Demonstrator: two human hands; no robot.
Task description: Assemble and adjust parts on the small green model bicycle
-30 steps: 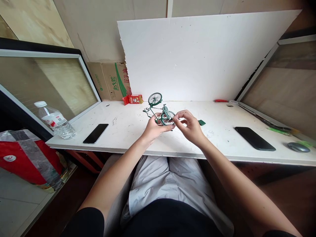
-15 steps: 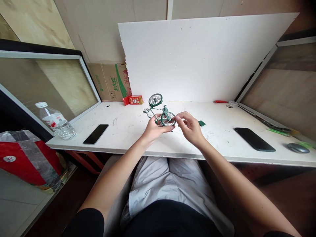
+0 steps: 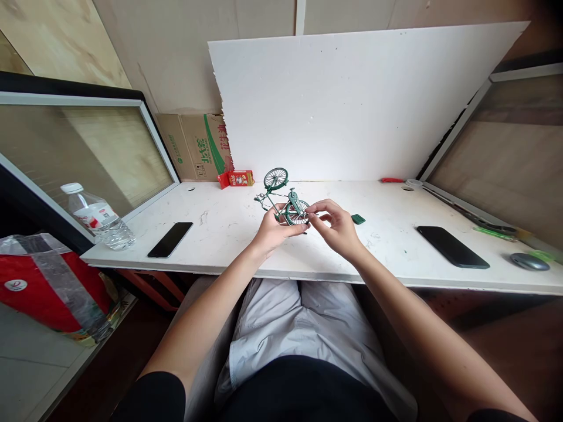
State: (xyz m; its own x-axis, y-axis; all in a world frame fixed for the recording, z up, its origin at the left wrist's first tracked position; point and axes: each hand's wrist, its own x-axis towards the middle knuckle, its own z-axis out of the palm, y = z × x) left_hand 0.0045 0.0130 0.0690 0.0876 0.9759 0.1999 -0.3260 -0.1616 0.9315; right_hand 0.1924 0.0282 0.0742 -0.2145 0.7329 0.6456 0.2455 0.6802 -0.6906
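My left hand (image 3: 273, 233) is closed around the saddle and rear-wheel end of a small green model bicycle (image 3: 294, 198), holding it above the table. The bicycle is tilted, its front wheel (image 3: 276, 178) pointing away from me and its handlebar to the left. At the rear wheel's hub, the thumb and forefinger of my right hand (image 3: 335, 226) are pinched together. Whatever lies between those fingertips is too small to make out. On the table just beyond my right hand lies a small flat dark green piece (image 3: 358, 218).
The white table (image 3: 229, 234) bears a black phone (image 3: 170, 239) at left, another phone (image 3: 452, 247) and a mouse (image 3: 530, 262) at right. A water bottle (image 3: 103, 220) stands far left. Behind are a red packet (image 3: 241, 178), a carton (image 3: 193, 146) and a white board (image 3: 360, 105).
The right hand's fingers have shifted slightly at the rear wheel hub. My left hand and the bicycle stay nearly in place; the whole view has moved a little.
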